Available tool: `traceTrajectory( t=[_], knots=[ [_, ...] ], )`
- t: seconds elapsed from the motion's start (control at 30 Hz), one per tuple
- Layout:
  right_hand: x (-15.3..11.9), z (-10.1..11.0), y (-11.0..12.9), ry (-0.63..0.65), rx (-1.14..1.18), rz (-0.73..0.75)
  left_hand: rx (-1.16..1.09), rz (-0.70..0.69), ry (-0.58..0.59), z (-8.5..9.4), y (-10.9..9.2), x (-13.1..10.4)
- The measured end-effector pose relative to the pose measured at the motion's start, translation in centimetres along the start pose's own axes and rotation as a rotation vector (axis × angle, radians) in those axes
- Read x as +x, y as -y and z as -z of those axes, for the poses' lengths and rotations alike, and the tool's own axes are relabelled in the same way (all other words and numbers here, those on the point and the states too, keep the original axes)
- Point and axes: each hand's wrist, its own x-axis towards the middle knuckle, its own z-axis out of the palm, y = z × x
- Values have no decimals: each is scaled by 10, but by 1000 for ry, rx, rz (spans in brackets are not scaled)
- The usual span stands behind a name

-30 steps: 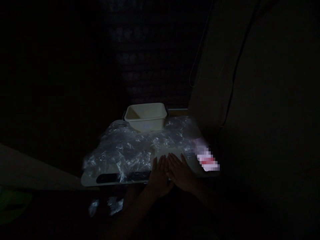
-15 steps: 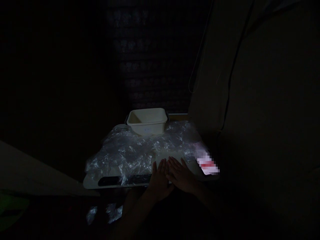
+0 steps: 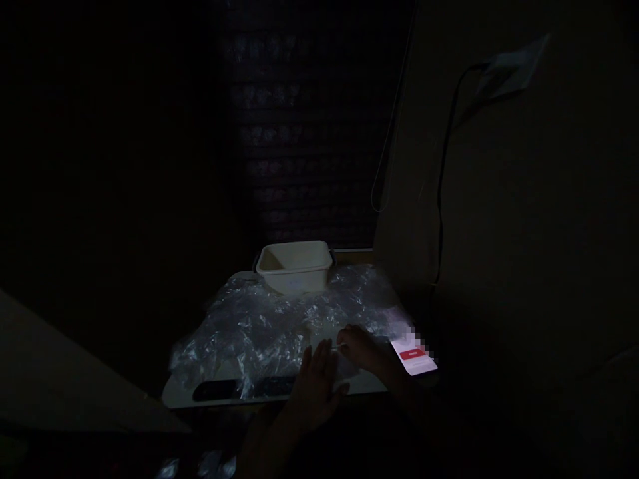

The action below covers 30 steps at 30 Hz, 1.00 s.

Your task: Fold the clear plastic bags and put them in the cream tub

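Plastic [image 3: 279, 326] spreads over our surface [image 3: 178, 394] from nine o'clock to two, the tub [image 3: 295, 282] at twelve showing pale inner walls. Near six, our left hand [image 3: 314, 379] is flat, fingers extended; beside it our right hand [image 3: 358, 347] pinches a pale strip [image 3: 339, 344].

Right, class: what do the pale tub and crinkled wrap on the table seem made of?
Tub: probably rigid plastic, smooth and dull, judging by its even walls and rounded corners. Wrap: likely thin clear plastic film, glossy, since creases throw glints.
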Motion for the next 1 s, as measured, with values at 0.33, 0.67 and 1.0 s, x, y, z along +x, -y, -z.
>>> traceTrajectory(
  t=[0.33,0.67,1.0],
  knots=[
    [0,-4,0,-24,-48,14,-157,76,-13,-10,4,3],
    [-14,3,0,-186,125,73,-799,431,-329,-18,13,21],
    [-24,5,-8,-165,485,4,-1107,648,-368,-8,21,30]
  ],
)
